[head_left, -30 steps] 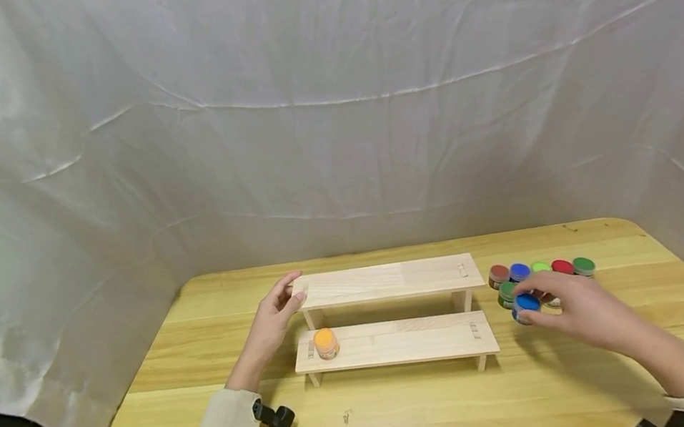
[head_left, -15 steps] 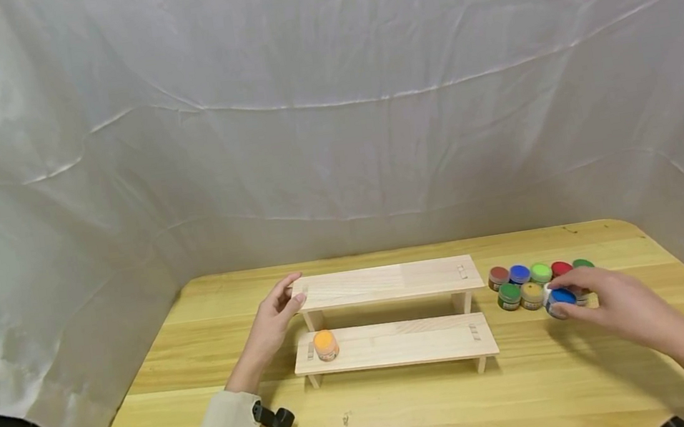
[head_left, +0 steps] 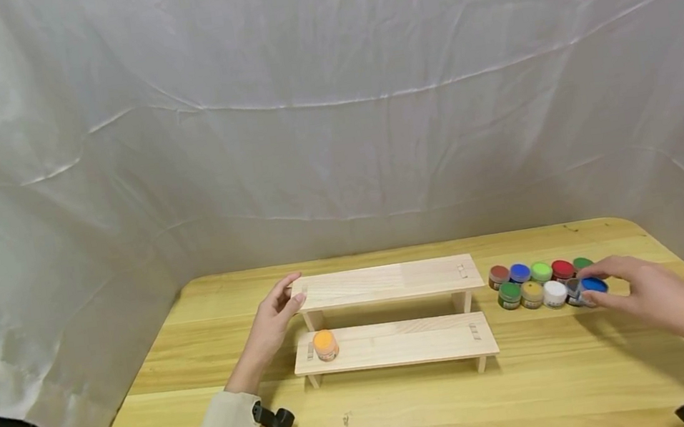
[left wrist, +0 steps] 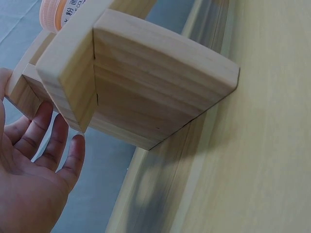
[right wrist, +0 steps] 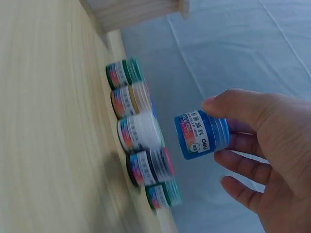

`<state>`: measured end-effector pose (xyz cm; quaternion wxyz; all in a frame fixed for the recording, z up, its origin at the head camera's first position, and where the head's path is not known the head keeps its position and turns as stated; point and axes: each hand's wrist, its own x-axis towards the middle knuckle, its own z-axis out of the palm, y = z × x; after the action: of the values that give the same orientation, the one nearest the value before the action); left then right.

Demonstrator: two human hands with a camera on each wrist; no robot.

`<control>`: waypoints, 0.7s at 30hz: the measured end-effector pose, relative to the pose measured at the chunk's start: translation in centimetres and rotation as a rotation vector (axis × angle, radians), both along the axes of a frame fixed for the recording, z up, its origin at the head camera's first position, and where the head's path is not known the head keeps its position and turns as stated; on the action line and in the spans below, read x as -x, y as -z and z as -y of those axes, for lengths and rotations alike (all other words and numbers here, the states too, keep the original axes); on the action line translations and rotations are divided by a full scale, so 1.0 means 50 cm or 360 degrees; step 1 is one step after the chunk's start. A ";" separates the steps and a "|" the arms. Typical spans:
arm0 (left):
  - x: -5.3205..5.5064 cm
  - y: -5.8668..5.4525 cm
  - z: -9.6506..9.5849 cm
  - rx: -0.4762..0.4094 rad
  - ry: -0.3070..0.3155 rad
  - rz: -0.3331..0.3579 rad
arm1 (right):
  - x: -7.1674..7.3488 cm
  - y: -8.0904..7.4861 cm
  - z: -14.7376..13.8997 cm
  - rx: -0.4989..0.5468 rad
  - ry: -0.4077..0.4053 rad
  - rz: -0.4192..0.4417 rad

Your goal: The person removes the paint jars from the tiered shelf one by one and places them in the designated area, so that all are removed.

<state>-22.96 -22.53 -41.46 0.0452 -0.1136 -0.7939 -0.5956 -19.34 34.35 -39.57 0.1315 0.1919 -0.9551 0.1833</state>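
In the head view a two-step wooden shelf (head_left: pixel 391 342) stands mid-table. An orange paint jar (head_left: pixel 325 345) sits at the left end of its lower step. My left hand (head_left: pixel 270 322) holds the left end of the upper step (head_left: pixel 383 281), thumb on top; the left wrist view shows several curled fingers (left wrist: pixel 73 160) by the wood. Between thumb and fingers, my right hand (head_left: pixel 657 291) pinches a blue paint jar (right wrist: pixel 200 133) by its lid end, raised beside the right end of the jar group. A white paint jar (head_left: pixel 554 294) stands in the front row.
Two rows of paint jars stand right of the shelf, among them dark green (head_left: pixel 509 296), ochre (head_left: pixel 531 295), brown-red (head_left: pixel 500 277), light green (head_left: pixel 541 272) and red (head_left: pixel 562 270). A pale grey curtain (head_left: pixel 332 135) surrounds the wooden table (head_left: pixel 408 421) at the back and sides.
My right hand has carried the blue paint jar rightward along the front row, uncovering the ochre and white jars. The left hand and the shelf have stayed in place.
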 end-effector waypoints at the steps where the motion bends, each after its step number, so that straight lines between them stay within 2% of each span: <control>1: 0.005 0.008 0.003 -0.0002 -0.0005 0.0000 | 0.002 0.002 -0.005 -0.0002 0.0006 0.0005; 4: 0.013 0.020 0.006 0.0000 -0.0015 -0.0004 | 0.005 0.007 -0.017 0.0005 0.0029 0.0022; 7: 0.012 0.017 0.006 -0.0004 -0.0007 0.0001 | 0.009 0.014 -0.028 -0.0001 0.0059 0.0007; 15: -0.025 -0.034 -0.010 0.0025 0.0038 -0.0016 | 0.020 0.028 -0.053 -0.0008 0.0088 -0.0065; 17: -0.022 -0.030 -0.009 0.0019 0.0037 -0.0014 | 0.022 0.030 -0.058 -0.0003 0.0090 -0.0080; 21: -0.002 0.001 0.001 -0.0012 0.0034 -0.0042 | 0.026 0.035 -0.066 -0.0026 0.0099 -0.0120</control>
<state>-22.84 -22.58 -41.51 0.0498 -0.1299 -0.7897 -0.5975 -20.63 37.64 -41.30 0.1715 0.1699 -0.9565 0.1640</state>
